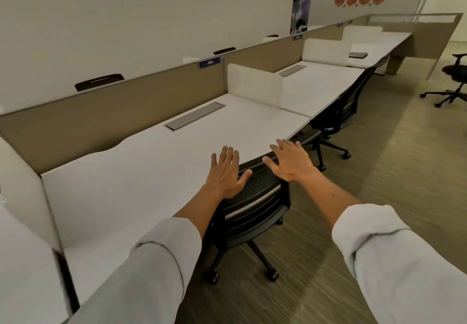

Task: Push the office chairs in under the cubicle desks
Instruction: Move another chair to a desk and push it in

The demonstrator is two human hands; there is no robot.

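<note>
Both my hands are spread flat, fingers straight: left hand [225, 174] on the chair [255, 203] backrest, right hand [290, 161] at its top edge. Chair's tucked against the white bench [156, 169]. Another chair [345, 107] sits at the next bench [316, 86], one more [452, 78] out on the floor.

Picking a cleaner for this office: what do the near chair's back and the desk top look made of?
Chair back: black ribbed mesh or slatted plastic, matte; horizontal ribs show. Desk top: smooth white laminate, probably; even, faintly glossy, no grain.

chair seat [255, 212] hidden under desk [151, 172]
</note>
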